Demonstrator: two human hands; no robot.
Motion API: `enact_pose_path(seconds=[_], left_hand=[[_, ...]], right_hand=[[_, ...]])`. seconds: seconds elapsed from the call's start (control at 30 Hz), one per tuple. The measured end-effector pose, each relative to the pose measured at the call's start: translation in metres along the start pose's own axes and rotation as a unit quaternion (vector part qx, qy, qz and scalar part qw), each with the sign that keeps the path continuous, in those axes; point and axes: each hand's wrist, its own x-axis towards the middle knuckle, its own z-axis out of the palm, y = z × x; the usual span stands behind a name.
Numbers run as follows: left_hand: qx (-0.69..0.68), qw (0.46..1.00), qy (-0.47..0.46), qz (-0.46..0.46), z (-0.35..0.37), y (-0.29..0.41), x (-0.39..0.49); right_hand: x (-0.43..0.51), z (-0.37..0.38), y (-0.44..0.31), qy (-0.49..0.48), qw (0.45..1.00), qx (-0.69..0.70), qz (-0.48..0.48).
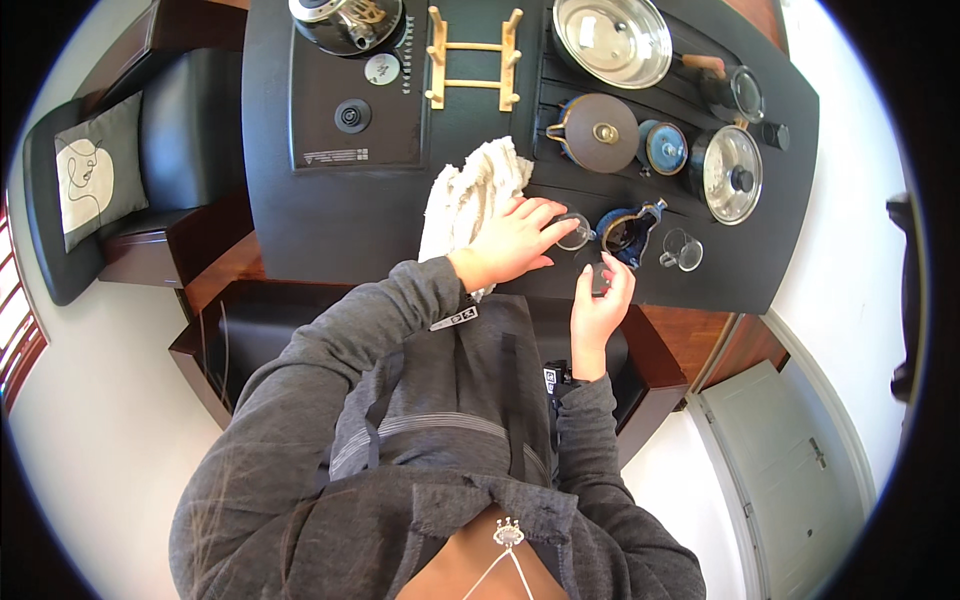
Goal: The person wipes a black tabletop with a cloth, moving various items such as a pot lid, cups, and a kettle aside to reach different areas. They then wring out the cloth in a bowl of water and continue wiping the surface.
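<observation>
My left hand (pixel 521 236) reaches over the near edge of the table with its fingers spread. Its fingertips overlap the rim of a clear glass cup (pixel 574 234); whether they grip it cannot be told. A crumpled white cloth (pixel 469 199) lies beneath and beside that hand. To the right, my right hand (pixel 606 304) has thumb and fingers around another small clear glass cup (pixel 599 279), partly hidden by the fingers. Just beyond it sits a blue glazed pitcher (pixel 641 238) with a dark inside. A glass cup with a handle (pixel 688 256) lies tilted farther right.
A lidded teapot (pixel 592 142), a small blue lidded jar (pixel 666 148), a glass-lidded pot (pixel 729 176) and a steel bowl (pixel 611 37) stand on the slatted tray (pixel 551 97). Left of it are a wooden rack (pixel 472 84) and a kettle (pixel 337 30) on a dark panel (pixel 322 97).
</observation>
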Motion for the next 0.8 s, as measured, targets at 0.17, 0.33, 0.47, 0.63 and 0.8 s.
enact_pose_path(seconds=[0.17, 0.33, 0.47, 0.63, 0.8], left_hand=[[0.099, 0.994, -0.039, -0.010, 0.038, 0.011, 0.019], [0.124, 0.991, -0.055, -0.017, 0.052, 0.005, 0.038], [0.071, 0.995, -0.064, -0.031, 0.032, 0.010, 0.040], [0.019, 0.996, 0.066, -0.057, -0.033, 0.023, 0.026], [0.129, 0.959, 0.211, -0.135, -0.103, -0.012, 0.008]], right_hand=[[-0.019, -0.011, 0.031, -0.033, 0.985, -0.168, 0.005], [-0.022, 0.001, 0.040, -0.049, 0.986, -0.158, 0.026], [-0.020, 0.008, 0.044, -0.041, 0.982, -0.182, 0.033], [-0.016, 0.008, 0.049, -0.037, 0.982, -0.187, 0.015], [-0.013, 0.008, 0.049, -0.051, 0.976, -0.210, 0.015]])
